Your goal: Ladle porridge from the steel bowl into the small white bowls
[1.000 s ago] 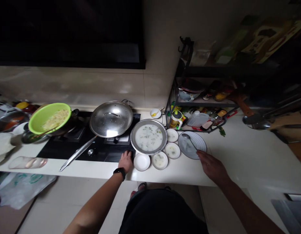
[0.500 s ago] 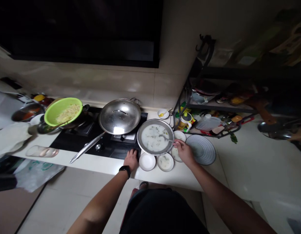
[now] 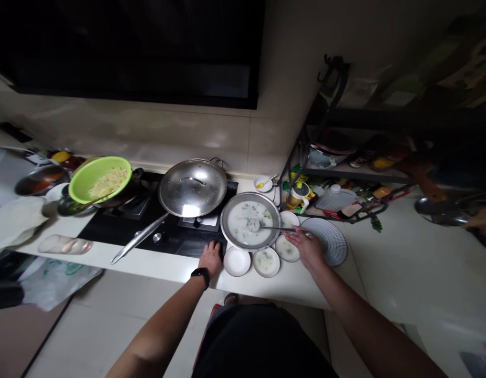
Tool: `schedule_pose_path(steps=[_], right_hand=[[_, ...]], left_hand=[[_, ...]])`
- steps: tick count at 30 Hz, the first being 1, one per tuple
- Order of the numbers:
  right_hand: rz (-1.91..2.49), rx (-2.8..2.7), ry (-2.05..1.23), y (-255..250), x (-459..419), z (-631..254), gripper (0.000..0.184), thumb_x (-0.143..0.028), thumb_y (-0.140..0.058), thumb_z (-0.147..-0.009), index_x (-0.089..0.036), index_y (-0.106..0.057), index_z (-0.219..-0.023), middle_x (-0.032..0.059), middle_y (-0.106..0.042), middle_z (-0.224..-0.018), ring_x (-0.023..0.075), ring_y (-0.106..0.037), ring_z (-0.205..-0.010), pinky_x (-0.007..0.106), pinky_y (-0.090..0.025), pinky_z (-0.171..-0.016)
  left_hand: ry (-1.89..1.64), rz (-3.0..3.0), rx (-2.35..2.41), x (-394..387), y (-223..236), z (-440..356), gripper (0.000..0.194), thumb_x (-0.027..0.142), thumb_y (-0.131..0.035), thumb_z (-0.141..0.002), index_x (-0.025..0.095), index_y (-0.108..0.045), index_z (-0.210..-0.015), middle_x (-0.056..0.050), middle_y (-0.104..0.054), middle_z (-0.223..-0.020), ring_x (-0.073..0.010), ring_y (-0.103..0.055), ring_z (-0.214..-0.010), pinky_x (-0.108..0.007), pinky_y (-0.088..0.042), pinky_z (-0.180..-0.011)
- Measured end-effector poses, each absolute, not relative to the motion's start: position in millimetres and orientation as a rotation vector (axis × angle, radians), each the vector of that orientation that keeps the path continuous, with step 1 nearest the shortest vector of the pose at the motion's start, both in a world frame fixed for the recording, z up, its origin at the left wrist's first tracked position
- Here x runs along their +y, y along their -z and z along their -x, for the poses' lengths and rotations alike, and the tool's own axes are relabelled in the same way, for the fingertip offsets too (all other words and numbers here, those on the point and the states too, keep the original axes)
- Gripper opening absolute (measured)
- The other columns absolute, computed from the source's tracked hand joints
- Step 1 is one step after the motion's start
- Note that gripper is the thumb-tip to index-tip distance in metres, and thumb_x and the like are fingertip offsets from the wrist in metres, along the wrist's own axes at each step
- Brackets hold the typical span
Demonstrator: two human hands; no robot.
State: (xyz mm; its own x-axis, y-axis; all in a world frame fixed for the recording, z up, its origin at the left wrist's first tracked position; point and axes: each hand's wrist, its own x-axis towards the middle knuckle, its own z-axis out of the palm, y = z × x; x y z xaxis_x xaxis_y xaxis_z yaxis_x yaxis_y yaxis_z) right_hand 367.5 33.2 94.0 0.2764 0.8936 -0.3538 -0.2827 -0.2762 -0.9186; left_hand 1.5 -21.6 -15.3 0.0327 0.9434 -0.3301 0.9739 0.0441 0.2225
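Observation:
My right hand (image 3: 308,249) holds the long handle of a metal spoon (image 3: 253,225), whose bowl lies in the milky soup with green flecks. The soup fills a wide steel dish (image 3: 248,195) on the white counter (image 3: 167,266). My left hand (image 3: 210,258) rests flat at the cooktop's front edge, holding nothing, next to a white bowl (image 3: 237,261). Small white dishes (image 3: 266,263) with a little soup stand around the steel dish. Under my right wrist's side lies a blue-striped plate (image 3: 331,241).
A lidded steel wok (image 3: 192,194) sits on the black cooktop (image 3: 175,244), left of the dish. Further left is a green bowl of noodles (image 3: 99,179). A metal rack (image 3: 301,178) crowded with bottles and containers stands at the back right.
The spoon has left the striped plate and now lies in the soup, with my right hand moved left over the dishes. My left hand stays in place.

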Motion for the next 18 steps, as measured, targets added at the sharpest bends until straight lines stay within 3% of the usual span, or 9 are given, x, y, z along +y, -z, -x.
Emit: schedule_pose_path(steps=[5, 13, 18], right_hand=[[1.391, -0.651, -1.208, -113.9, 30.5, -400.9, 0.042, -0.054, -0.089, -0.077, -0.020, -0.070, -0.093, 0.0112, -0.081, -0.083, 0.0336, -0.084, -0.086, 0.049, -0.070, -0.087], [1.445, -0.571, -0.917, -130.6, 31.3, -458.6, 0.050, -0.055, -0.096, -0.064, -0.018, -0.071, -0.086, 0.0076, -0.081, -0.088, 0.0268, -0.082, -0.072, 0.040, -0.071, -0.073], [1.583, -0.715, -0.839, -121.8, 36.4, -459.4, 0.050, -0.063, -0.086, -0.073, -0.018, -0.072, -0.089, 0.0063, -0.079, -0.073, 0.0279, -0.082, -0.071, 0.043, -0.069, -0.074]], left_hand=[[0.120, -1.929, 1.952, -21.7, 15.6, -1.5, 0.054, 0.018, -0.046, -0.099, 0.019, -0.057, -0.151, -0.016, -0.052, -0.155, -0.0314, -0.048, -0.132, -0.046, -0.037, -0.117], [0.145, -1.927, 1.946, -20.5, 12.1, -2.8, 0.055, 0.014, -0.046, -0.097, 0.018, -0.057, -0.151, -0.017, -0.051, -0.155, -0.0312, -0.048, -0.133, -0.044, -0.037, -0.117], [0.160, -1.928, 1.950, -19.9, 12.1, -3.2, 0.055, 0.013, -0.042, -0.099, 0.016, -0.058, -0.151, -0.017, -0.052, -0.155, -0.0312, -0.048, -0.133, -0.043, -0.037, -0.117]])
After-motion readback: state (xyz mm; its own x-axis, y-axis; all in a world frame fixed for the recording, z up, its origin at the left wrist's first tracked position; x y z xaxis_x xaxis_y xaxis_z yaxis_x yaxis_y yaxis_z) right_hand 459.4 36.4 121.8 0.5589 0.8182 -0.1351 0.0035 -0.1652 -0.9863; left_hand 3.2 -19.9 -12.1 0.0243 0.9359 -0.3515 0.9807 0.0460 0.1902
